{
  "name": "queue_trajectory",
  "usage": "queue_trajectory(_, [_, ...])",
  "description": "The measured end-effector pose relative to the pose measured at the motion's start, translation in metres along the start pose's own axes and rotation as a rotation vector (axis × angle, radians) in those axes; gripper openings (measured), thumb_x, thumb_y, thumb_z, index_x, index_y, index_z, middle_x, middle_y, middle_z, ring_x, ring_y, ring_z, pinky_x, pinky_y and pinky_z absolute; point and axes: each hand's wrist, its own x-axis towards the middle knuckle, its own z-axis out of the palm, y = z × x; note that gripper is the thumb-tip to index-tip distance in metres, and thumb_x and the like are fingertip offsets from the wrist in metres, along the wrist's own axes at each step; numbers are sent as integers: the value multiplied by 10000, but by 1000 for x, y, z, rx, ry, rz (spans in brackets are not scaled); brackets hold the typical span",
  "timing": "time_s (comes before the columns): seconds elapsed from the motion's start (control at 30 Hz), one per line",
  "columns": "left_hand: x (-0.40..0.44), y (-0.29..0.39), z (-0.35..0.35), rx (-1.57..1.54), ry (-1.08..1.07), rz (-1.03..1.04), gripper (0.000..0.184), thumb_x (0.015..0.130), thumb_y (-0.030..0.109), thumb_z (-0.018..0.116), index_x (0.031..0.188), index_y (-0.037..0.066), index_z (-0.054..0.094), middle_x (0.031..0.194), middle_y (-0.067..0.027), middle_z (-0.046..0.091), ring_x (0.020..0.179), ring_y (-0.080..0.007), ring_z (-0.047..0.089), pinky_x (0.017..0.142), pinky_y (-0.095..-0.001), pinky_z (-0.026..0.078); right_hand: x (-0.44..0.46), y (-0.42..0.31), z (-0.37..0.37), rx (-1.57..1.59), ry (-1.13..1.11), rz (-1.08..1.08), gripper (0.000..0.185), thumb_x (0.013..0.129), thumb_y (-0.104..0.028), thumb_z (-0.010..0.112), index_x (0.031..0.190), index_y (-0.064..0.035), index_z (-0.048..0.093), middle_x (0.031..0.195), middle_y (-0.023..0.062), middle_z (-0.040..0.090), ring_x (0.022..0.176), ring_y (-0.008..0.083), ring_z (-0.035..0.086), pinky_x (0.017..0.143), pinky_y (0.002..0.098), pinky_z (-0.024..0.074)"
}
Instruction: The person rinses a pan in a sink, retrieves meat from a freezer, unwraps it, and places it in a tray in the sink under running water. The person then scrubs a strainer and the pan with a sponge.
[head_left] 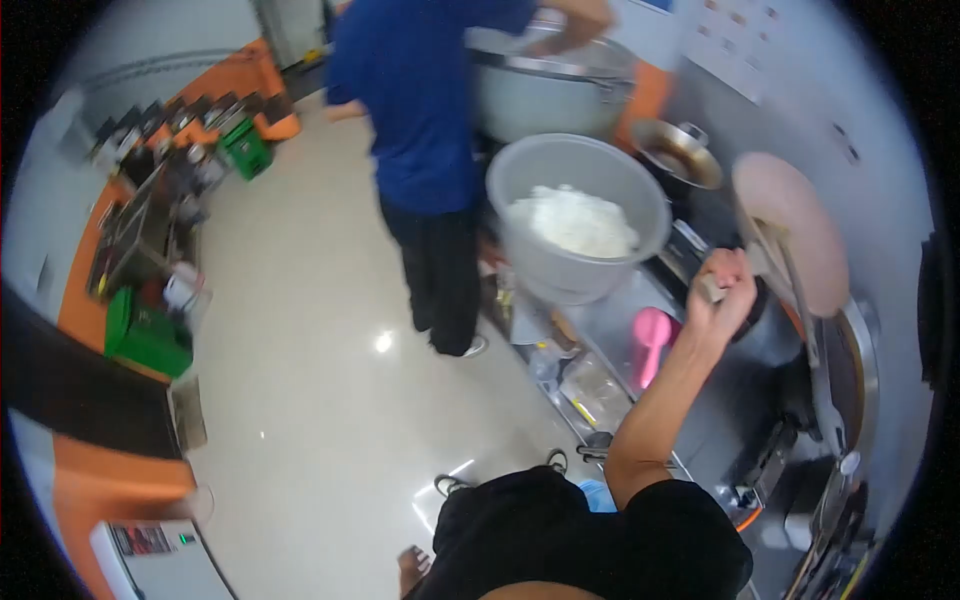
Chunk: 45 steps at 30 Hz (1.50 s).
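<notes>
My right hand (724, 292) is closed around the pale handle (712, 289) of a tool. A light, flat part (756, 260) shows just beyond the fingers, but blur hides its exact kind. This hand is above the counter, near the large pinkish pan (792, 232) leaning by the wall. Left of the hand, a pink scoop (651, 340) lies on the metal counter. A big grey tub (575, 275) holding a white, lumpy mass (578, 222) stands further back. Low at my side hangs my left hand (412, 572), its fingers apart, with nothing visible in it.
A person in a blue shirt (420, 110) stands beyond the counter, one arm over a large pot (548, 95). A metal pan (678, 155) sits behind the tub. Clear containers (595, 390) line the counter edge. Green bins (148, 335) stand at left.
</notes>
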Motion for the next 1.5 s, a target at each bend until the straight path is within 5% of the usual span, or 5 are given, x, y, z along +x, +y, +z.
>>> queue_trajectory(0.57, [24,535,-25,266,50,525,372,869,288,491,1156,55,531,1048,-98,584,914,-210,576,731,-356,469,-102,371,80,-221,-19,-607,238,846,13,423,638,-64,337,612,41,312,582,166,356,564,299,366])
queue_trajectory(0.87, [106,507,-167,-62,272,-121,257,858,254,519,1080,123,530,945,-59,603,755,-211,589,607,-375,479,-77,657,169,-306,156,-1000,168,755,28,464,606,25,388,600,90,361,517,208,412,478,322,380])
queue_trajectory(1.0, [143,470,-195,-131,-166,197,273,853,272,492,1053,98,557,948,-80,616,786,-282,616,685,-404,498,-68,787,183,-289,148,-994,180,766,18,461,615,2,365,608,67,338,519,187,385,487,315,363])
queue_trajectory(1.1, [160,520,-197,249,118,22,254,849,264,496,1032,102,565,911,-76,606,758,-255,601,651,-390,491,-71,903,207,-322,208,-1016,175,770,10,448,635,-10,339,619,51,308,518,178,355,481,315,342])
queue_trajectory(1.5, [347,1186,-270,86,301,385,258,847,244,510,1038,81,569,922,-57,587,756,-171,564,596,-326,471,-87,1326,326,-286,293,-618,277,815,-109,427,593,-112,262,589,14,263,559,154,334,544,255,286])
